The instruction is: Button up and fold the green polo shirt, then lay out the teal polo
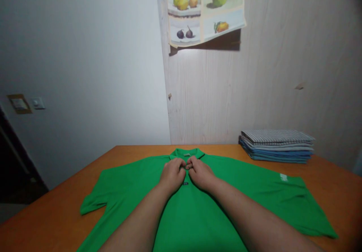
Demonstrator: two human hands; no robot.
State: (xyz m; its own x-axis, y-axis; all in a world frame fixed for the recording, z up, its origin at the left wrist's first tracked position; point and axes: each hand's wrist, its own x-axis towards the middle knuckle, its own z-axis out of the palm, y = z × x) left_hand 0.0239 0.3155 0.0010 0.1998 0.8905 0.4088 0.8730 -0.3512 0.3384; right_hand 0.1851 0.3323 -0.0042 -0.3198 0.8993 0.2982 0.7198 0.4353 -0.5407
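Across the orange-brown tabletop [56,206], a green short-sleeved polo shirt [195,222], laid out front up with its collar [201,153] toward the far edge, with sleeves [94,193] spread to both sides and the lower body cut off by the bottom of the view. Just below the collar, at the placket [186,175], left hand [172,172] and right hand [201,172] side by side, with fingers curled and thumbs turned inward, close together. Cannot tell whether pinching the fabric or merely resting on it. Between the wrists, a small dark chest mark [185,183]; on the sleeve at right, a white print [283,177]. Behind that sleeve, a neat stack of folded fabric [278,147], striped on top, blue lower down. Above, on the wood-grain panel [215,93], a sheet of fruit paintings [201,14]; far left, a wall switch [37,103].
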